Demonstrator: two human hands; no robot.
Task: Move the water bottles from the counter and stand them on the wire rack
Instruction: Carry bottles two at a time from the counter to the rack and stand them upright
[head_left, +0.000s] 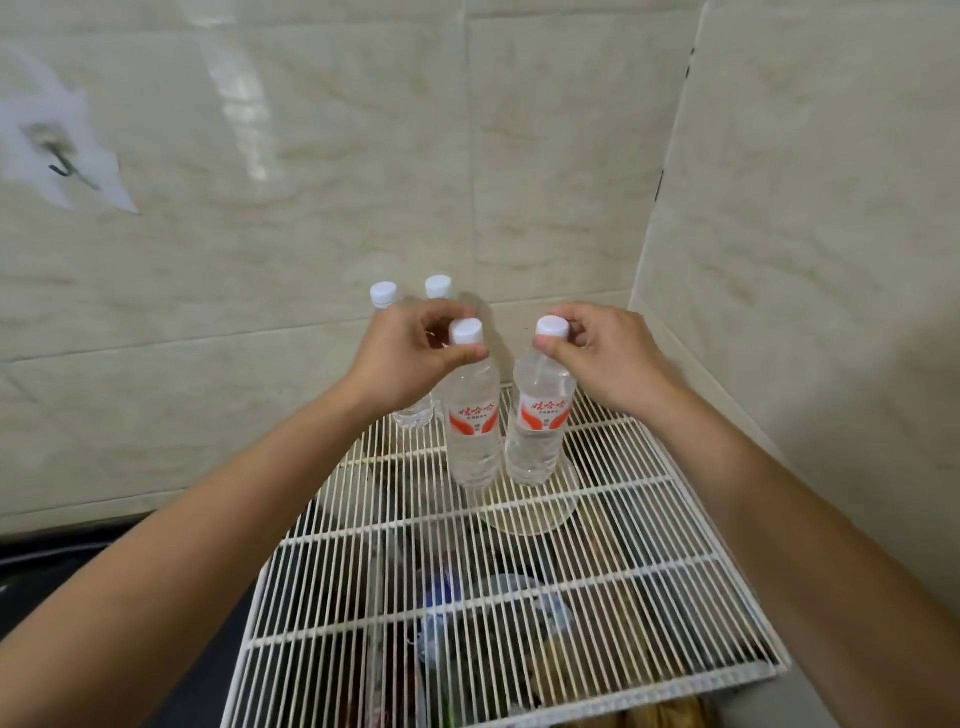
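Pinching left bottle (474, 434) in left hand (410, 358), right bottle (537, 434) in right hand (610, 356), both upright near far edge of wire rack (652, 545)

Clear, glossy plastic bottles (474, 415) with smooth white caps (466, 331) and paper-like labels (540, 413); white coated wire rack (519, 597); glossy marbled wall tiles (311, 182) at the far side
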